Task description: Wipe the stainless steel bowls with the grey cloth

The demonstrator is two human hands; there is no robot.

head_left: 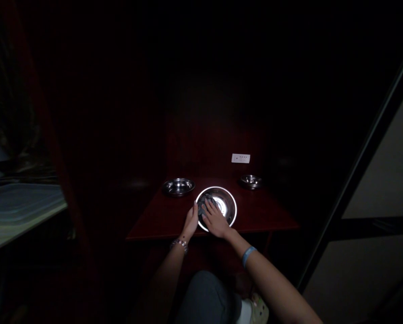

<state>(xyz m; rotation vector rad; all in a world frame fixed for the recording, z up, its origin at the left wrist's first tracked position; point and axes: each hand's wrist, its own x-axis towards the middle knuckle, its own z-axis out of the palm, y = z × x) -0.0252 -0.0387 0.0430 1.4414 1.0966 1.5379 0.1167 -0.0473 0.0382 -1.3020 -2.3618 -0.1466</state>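
A shiny steel bowl (pixel 227 203) sits near the front edge of a dark red table (pixel 262 215). My left hand (pixel 190 221) grips the bowl's left rim, fingers curled on it. My right hand (pixel 215 219) lies inside the bowl, fingers pressed on a dark grey cloth (pixel 204 201) against the bowl's inner wall. The cloth is partly hidden under my fingers.
Two smaller steel bowls stand further back: one at the left (pixel 178 186), one at the right (pixel 251 181). A white socket plate (pixel 240 158) is on the dark wall behind. A pale counter (pixel 19 211) lies at the left. The surroundings are very dark.
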